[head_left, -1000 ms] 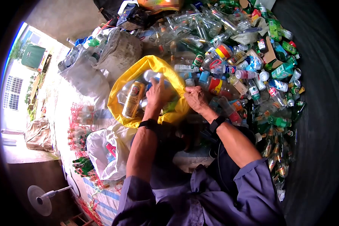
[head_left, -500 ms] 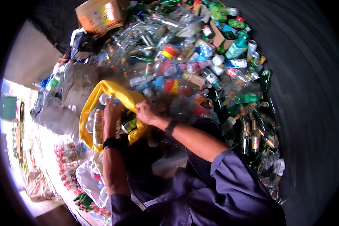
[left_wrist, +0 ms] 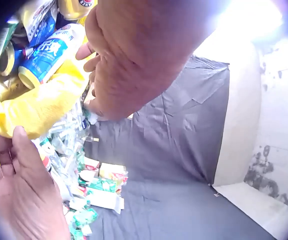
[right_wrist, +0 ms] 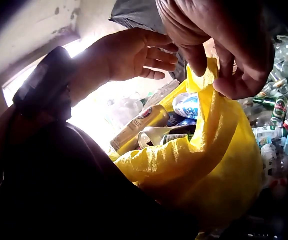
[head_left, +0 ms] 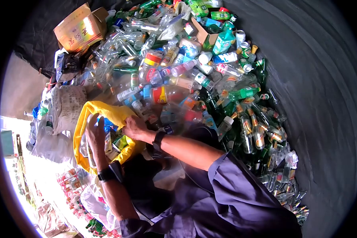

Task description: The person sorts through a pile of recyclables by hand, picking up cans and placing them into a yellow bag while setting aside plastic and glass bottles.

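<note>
A yellow bag stands with its mouth open and holds several cans. My right hand pinches the rim on the bag's right side; the right wrist view shows the fingers of this hand at the yellow fabric. Inside the mouth's left part is my left hand, fingers extended and loosely bent, with nothing seen in them; the right wrist view shows this hand with its palm bare. A blue and white can and a gold can lie in the bag.
A large heap of bottles and cans spreads behind and right of the bag. A cardboard box is at the back left, filled sacks left of the bag, a white bag below it, and dark sheeting at the right.
The head view has turned, so the bag appears farther left and lower. My left hand has shifted toward the rim's left part, while my right hand still grips the rim.
</note>
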The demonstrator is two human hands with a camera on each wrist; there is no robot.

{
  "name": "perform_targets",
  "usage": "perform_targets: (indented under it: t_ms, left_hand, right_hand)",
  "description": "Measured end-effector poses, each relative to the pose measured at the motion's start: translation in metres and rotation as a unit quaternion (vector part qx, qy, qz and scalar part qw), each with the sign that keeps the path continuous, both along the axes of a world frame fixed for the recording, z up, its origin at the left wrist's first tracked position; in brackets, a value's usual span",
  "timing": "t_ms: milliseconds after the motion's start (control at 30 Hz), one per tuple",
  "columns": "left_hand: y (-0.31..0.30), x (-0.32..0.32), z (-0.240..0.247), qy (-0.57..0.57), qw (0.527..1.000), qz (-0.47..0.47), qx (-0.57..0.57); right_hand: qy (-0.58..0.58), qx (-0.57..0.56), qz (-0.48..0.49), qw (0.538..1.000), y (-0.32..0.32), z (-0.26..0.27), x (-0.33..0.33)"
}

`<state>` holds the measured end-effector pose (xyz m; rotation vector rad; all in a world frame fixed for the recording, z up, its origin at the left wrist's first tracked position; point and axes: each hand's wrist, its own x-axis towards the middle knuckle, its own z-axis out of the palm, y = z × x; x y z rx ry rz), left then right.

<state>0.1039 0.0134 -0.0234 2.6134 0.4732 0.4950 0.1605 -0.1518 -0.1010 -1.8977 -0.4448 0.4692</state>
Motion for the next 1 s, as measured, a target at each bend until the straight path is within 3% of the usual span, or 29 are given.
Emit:
perform_targets:
  t_ms: [67,133,233,300,400,533,767,867,1000]
  left_hand:
    - [0.003,0.002,-0.003,-0.062,0.992,-0.074,0.080]
    - [-0.012,0.003,0.007,-0.078,0.996,-0.045,0.006]
    - [-0.032,0.012,0.017,-0.081,0.997,0.004,-0.002]
    - [-0.047,0.014,0.029,-0.067,0.998,0.005,0.006]
    - [-0.063,0.019,0.035,-0.071,0.997,-0.006,0.040]
    - [-0.079,0.022,0.040,-0.080,0.996,-0.030,0.026]
    - [-0.102,0.025,0.047,-0.085,0.994,-0.043,-0.050]
    - [-0.108,0.023,0.046,-0.075,0.994,-0.062,-0.039]
    - [-0.111,0.020,0.044,-0.086,0.992,-0.081,-0.037]
  right_hand:
    - [-0.004,-0.039,0.016,0.999,0.002,-0.006,-0.001]
    - [-0.078,0.022,-0.094,0.992,0.007,-0.012,-0.004]
    - [-0.067,0.020,-0.100,0.993,0.002,-0.003,0.011]
    - [-0.049,0.051,-0.103,0.992,-0.013,0.017,0.021]
    - [-0.018,0.080,-0.116,0.990,-0.016,0.005,0.040]
    - [-0.025,0.048,-0.140,0.989,-0.025,0.009,0.045]
    - [0.028,0.099,-0.106,0.989,-0.037,0.028,0.046]
    - [0.011,0.011,-0.044,0.999,-0.045,0.042,0.049]
    - [0.027,0.135,-0.055,0.989,-0.043,0.024,0.046]
